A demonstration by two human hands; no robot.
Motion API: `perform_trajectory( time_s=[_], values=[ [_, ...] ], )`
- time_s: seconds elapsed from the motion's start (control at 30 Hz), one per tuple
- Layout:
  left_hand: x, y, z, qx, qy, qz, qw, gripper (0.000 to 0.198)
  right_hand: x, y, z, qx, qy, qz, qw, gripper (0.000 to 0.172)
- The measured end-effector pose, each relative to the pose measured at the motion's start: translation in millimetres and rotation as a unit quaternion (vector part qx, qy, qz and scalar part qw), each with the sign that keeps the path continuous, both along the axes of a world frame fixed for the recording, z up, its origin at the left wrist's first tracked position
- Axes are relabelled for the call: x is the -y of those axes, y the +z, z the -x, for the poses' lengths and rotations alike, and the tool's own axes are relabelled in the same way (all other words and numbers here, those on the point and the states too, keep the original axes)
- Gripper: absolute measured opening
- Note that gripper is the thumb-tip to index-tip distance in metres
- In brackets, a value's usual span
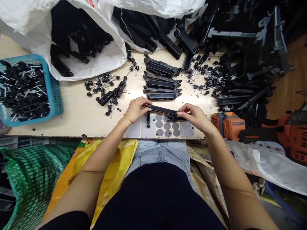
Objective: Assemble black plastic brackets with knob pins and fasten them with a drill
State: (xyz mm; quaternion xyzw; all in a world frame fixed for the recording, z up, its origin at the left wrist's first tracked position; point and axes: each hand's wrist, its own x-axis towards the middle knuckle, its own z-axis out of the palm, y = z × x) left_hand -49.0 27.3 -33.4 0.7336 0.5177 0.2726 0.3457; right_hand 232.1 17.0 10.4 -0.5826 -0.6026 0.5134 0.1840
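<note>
A long black plastic arm (164, 110) lies between my two hands near the table's front edge. My left hand (137, 110) pinches its left end, where a short black piece with a round knob (148, 119) hangs down toward me. At the other end the fingertips of my right hand (192, 115) are closed on the same arm; whether they also hold a small part is too small to tell. Just beyond, several similar folded black arm assemblies (162, 83) lie stacked in a row. Grey round stickers (168, 125) are on the tabletop below the arm.
At left stands a blue basket (56, 92) of black-knobbed screws. Loose knob screws (102, 83) lie beside it, more (211, 76) at right. White sacks (115, 54) of black parts fill the back. An orange cordless drill (283, 131) rests at the right edge near piled black arms (244, 99).
</note>
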Motion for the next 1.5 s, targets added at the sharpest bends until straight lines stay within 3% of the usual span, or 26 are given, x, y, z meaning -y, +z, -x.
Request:
perform_trajectory(
  time_s=[0.13,0.3,0.53,0.7,0.8,0.9,0.97,1.0,1.07,1.13,1.23,1.33,1.5],
  values=[
    [3,0.5,-1,-0.021,-0.008,0.004,1.0,0.012,-7,-8.9,0,0.035,0.01,-0.015,0.999,0.026],
    [4,0.9,-3,-0.035,-0.018,-0.002,0.999,0.014,-14,-20.2,-1,-0.015,0.027,0.06,0.998,0.026],
    [-1,0.8,2,-0.06,-0.064,0.032,0.996,0.019,-32,-13.9,-2,-0.051,0.063,0.161,0.984,0.023],
    [3,7.4,-10,-0.141,-0.079,0.014,0.987,0.019,-30,-10.2,6,0.05,0.11,0.116,0.986,0.01],
    [5,6.4,-32,-0.232,-0.1,-0.032,0.967,0.029,-21,-7.2,16,0.095,0.128,0.045,0.986,0.019],
    [8,2.3,-46,-0.278,-0.114,-0.06,0.952,0.023,-3,-2.2,12,0.12,0.052,-0.096,0.987,0.021],
    [13,2.7,-45,-0.275,-0.106,-0.066,0.953,0.017,14,-0.3,1,0.145,-0.072,-0.187,0.969,0.015],
    [17,4.8,-42,-0.266,-0.098,-0.062,0.957,0.016,24,-0.6,-4,0.147,-0.134,-0.202,0.959,0.021],
    [29,12.6,-37,-0.241,-0.08,-0.04,0.966,0.017,39,-3.5,-9,0.08,-0.221,-0.16,0.959,0.037],
    [45,22.3,-37,-0.207,-0.075,-0.012,0.975,0.019,48,-6.8,1,-0.082,-0.266,-0.086,0.957,0.046],
    [70,31.3,-51,-0.124,-0.085,0.019,0.988,0.018,45,-5.8,35,-0.289,-0.332,-0.027,0.898,0.049],
    [91,30.6,-69,-0.029,-0.077,0.105,0.991,0.021,34,0.4,67,-0.302,-0.382,-0.029,0.873,0.048],
    [104,28.6,-75,-0.035,-0.015,0.198,0.979,0.034,23,-5.8,71,-0.251,-0.365,-0.022,0.896,0.051]
  ],
)
